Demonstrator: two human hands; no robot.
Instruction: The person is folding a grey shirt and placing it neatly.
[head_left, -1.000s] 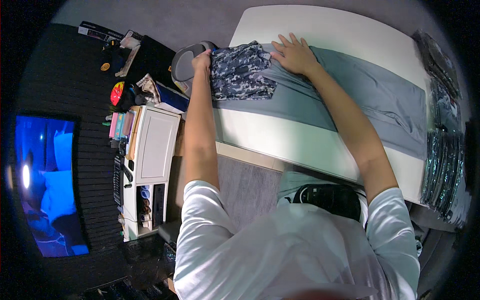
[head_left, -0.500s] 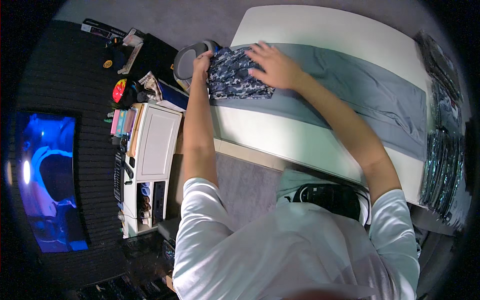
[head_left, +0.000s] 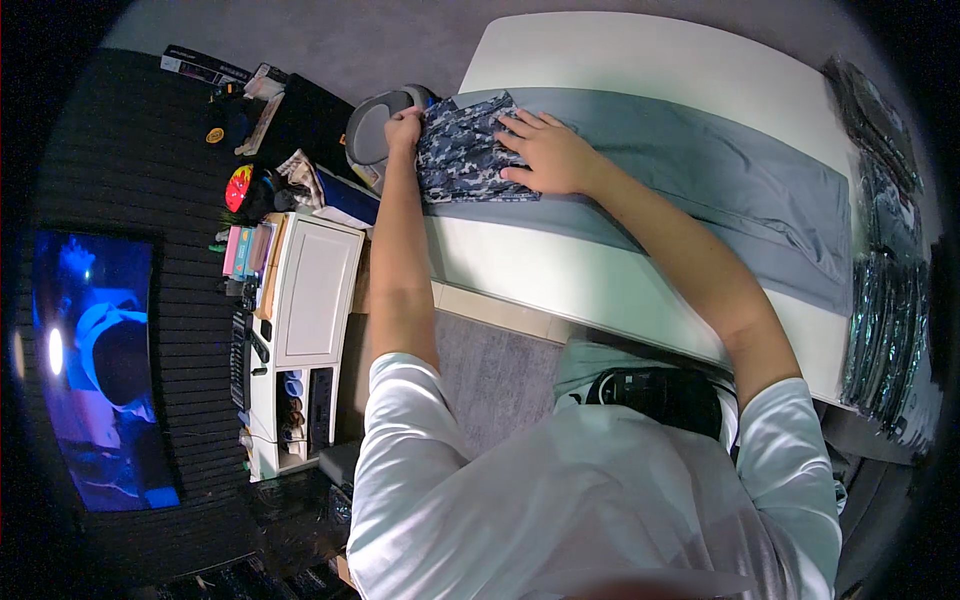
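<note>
A piece of folded cloth in dark blue and grey camouflage [head_left: 460, 150] lies at the left end of a white table [head_left: 560, 250]. Under it and stretching far to the right is a long grey cloth [head_left: 700, 150] with a seam and creases. My left hand [head_left: 403, 128] is closed on the left edge of the camouflage cloth, at the table's end. Flat on the right part of that cloth rests my right hand [head_left: 545, 155], its fingers spread and nothing in its grasp. Small wrinkles run across the camouflage cloth between the hands.
Stacked packages in clear plastic [head_left: 885, 320] line the table's right end. A grey bin-like container [head_left: 370, 130] stands beside my left hand. To the left are a white cabinet [head_left: 320, 290] and a lit screen [head_left: 110, 370]. A black bag [head_left: 655, 400] sits below the table's near edge.
My right hand, blurred by motion before, now lies still and slightly nearer on the camouflage cloth. The cloth's right edge has shifted a little left. My left hand keeps its grip.
</note>
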